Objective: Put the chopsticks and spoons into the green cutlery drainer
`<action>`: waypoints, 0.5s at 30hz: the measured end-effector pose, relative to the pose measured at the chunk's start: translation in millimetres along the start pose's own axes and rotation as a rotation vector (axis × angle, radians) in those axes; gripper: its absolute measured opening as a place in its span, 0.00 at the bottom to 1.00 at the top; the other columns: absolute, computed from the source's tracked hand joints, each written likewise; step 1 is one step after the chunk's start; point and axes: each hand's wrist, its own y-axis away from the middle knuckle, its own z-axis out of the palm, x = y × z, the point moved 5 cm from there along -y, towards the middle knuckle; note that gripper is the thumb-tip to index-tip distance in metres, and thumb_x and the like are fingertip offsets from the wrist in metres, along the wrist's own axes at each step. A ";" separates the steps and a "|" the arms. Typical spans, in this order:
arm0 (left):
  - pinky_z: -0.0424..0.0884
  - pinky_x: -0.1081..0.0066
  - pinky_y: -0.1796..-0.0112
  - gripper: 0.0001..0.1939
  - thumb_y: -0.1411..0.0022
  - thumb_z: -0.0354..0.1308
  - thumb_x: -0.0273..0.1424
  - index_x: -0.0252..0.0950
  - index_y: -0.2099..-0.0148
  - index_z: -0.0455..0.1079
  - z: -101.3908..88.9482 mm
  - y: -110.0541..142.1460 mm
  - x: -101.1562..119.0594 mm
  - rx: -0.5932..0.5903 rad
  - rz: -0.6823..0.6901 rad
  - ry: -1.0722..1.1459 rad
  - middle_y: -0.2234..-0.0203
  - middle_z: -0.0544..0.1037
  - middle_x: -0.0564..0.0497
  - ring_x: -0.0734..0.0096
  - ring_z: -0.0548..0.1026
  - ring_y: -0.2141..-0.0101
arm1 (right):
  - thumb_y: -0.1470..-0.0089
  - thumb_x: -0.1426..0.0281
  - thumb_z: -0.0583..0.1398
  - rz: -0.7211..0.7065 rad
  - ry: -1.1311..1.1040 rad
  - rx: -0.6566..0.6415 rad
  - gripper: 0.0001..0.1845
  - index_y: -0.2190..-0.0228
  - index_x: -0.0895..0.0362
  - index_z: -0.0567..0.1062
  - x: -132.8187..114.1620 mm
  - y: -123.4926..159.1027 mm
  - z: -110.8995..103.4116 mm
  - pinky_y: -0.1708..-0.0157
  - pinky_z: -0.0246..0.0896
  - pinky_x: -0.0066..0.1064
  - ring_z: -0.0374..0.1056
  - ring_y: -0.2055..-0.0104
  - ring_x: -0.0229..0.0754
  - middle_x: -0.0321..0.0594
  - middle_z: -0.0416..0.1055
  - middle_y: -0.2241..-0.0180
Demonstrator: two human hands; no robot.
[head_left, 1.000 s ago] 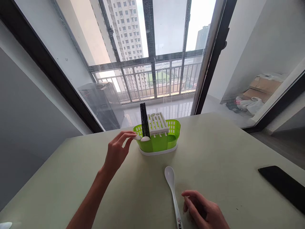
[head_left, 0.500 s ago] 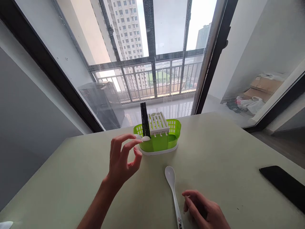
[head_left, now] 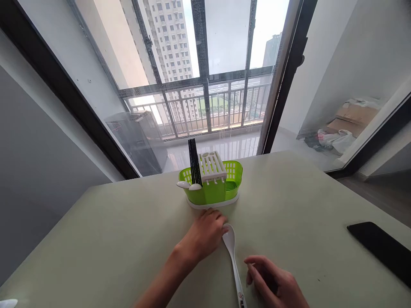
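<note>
A white long-handled spoon lies on the table, bowl pointing away from me. My left hand is at its bowl, thumb over the rim and fingers curled at the far left edge. To the right of the handle rests my right hand, loosely curled, thumb and index tips close together, nothing in it. Beyond them stands a green cutlery holder with a white slotted top. Black chopsticks stand in its left part, and two white spoons lean there with their bowls outward.
On the right of the pale table lies a flat black object. Part of a white thing shows at the lower left corner. Behind the table's far edge is a glass door with a dark frame.
My left hand has come down and right, from the spoons at the holder to the bowl of the spoon on the table. My right hand has stayed in place.
</note>
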 end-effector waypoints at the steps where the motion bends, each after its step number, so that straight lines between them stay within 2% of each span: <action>1: 0.72 0.61 0.50 0.07 0.29 0.58 0.30 0.38 0.52 0.76 1.1 -2.2 -0.4 -0.024 -0.011 0.040 0.56 0.82 0.48 0.57 0.78 0.52 | 0.36 0.49 0.57 -0.005 0.000 0.005 0.20 0.62 0.51 0.78 -0.2 0.0 -0.2 0.77 0.59 0.24 0.64 0.80 0.35 0.31 0.76 0.76; 5: 0.72 0.66 0.58 0.11 0.29 0.53 0.28 0.40 0.54 0.78 -0.8 -7.3 -0.6 -0.118 -0.083 0.192 0.58 0.84 0.49 0.61 0.80 0.57 | 0.36 0.50 0.57 -0.013 -0.008 -0.005 0.19 0.62 0.51 0.78 -0.1 -0.1 0.6 0.77 0.58 0.24 0.63 0.80 0.35 0.31 0.76 0.76; 8: 0.71 0.67 0.58 0.13 0.30 0.52 0.27 0.39 0.53 0.78 -2.7 -6.0 -1.2 -0.159 -0.116 0.267 0.56 0.83 0.49 0.61 0.80 0.57 | 0.36 0.50 0.57 -0.014 -0.010 -0.011 0.19 0.62 0.51 0.78 -0.4 0.1 1.1 0.78 0.57 0.25 0.62 0.80 0.35 0.31 0.75 0.76; 12: 0.71 0.68 0.56 0.13 0.29 0.52 0.28 0.39 0.53 0.78 -9.2 -0.9 -1.4 -0.141 -0.129 0.350 0.56 0.82 0.48 0.63 0.79 0.55 | 0.35 0.51 0.56 -0.005 0.013 -0.020 0.19 0.62 0.51 0.78 -0.1 -0.4 -1.0 0.77 0.58 0.24 0.63 0.80 0.35 0.31 0.76 0.75; 15: 0.71 0.68 0.55 0.11 0.29 0.52 0.27 0.38 0.54 0.77 -20.9 3.4 0.6 -0.104 -0.156 0.331 0.56 0.81 0.47 0.62 0.78 0.55 | 0.34 0.51 0.56 0.003 0.046 -0.088 0.19 0.60 0.51 0.78 1.4 -1.8 -2.2 0.76 0.60 0.23 0.66 0.78 0.35 0.32 0.77 0.74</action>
